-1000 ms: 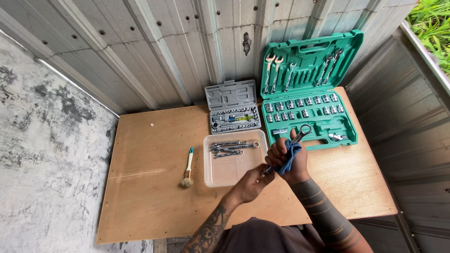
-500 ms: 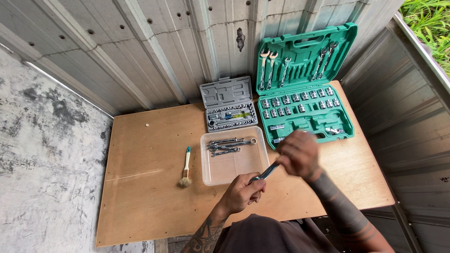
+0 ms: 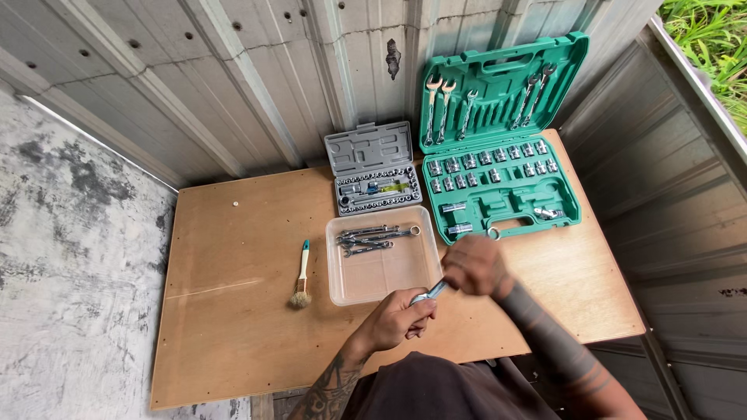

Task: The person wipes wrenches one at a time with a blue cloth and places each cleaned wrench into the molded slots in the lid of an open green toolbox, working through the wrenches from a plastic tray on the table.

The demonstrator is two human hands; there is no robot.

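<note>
My left hand (image 3: pixel 398 319) and my right hand (image 3: pixel 475 266) are close together over the front of the wooden table (image 3: pixel 233 327). Between them is a slim metal wrench (image 3: pixel 433 291), tilted up to the right. The left hand grips its lower end. My right hand is closed in a fist around its upper part, and a small ring end (image 3: pixel 493 232) peeks out above the knuckles. Both hands hover just in front of a clear plastic tray (image 3: pixel 333 268) that holds several wrenches (image 3: pixel 373 238).
An open green tool case (image 3: pixel 506 117) with sockets and spanners stands at the back right. A small grey socket case (image 3: pixel 373 167) sits beside it. A teal-handled brush (image 3: pixel 300 274) lies left of the tray. Corrugated metal walls close in the back and right.
My right hand has slid down the wrench toward my left hand and closed over it. The blue cloth seen in it a second ago no longer shows.
</note>
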